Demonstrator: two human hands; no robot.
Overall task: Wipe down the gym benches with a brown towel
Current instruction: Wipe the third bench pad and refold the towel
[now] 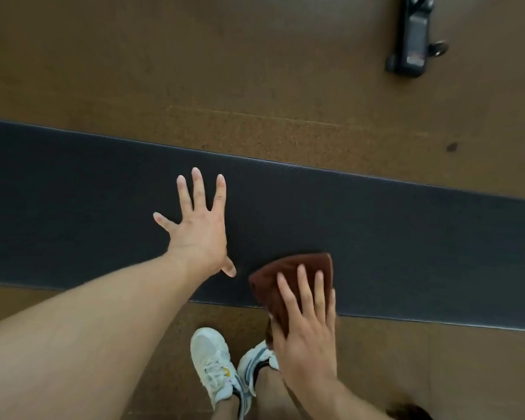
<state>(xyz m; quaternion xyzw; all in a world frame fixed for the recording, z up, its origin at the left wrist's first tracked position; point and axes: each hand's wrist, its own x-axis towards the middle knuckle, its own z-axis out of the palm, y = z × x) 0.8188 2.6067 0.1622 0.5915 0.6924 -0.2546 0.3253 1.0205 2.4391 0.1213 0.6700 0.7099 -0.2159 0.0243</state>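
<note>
White trainers [214, 363] sat nearest us, planted close to the bench's near edge, probably so we could lean over it. Our right hand [308, 325] lay flat, fingers straight, pressing the brown towel [288, 268] onto the bench [406, 253] at that near edge, which spread the pressure for wiping. Further in, our left hand [199, 225] rested splayed and empty on the padding, likely bracing us. Beyond lay brown floor [194, 56] and a black frame foot [412, 37].

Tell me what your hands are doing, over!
Left hand flat on the bench, fingers spread. Right hand pressing the brown towel at the near edge. Nothing in the way.
</note>
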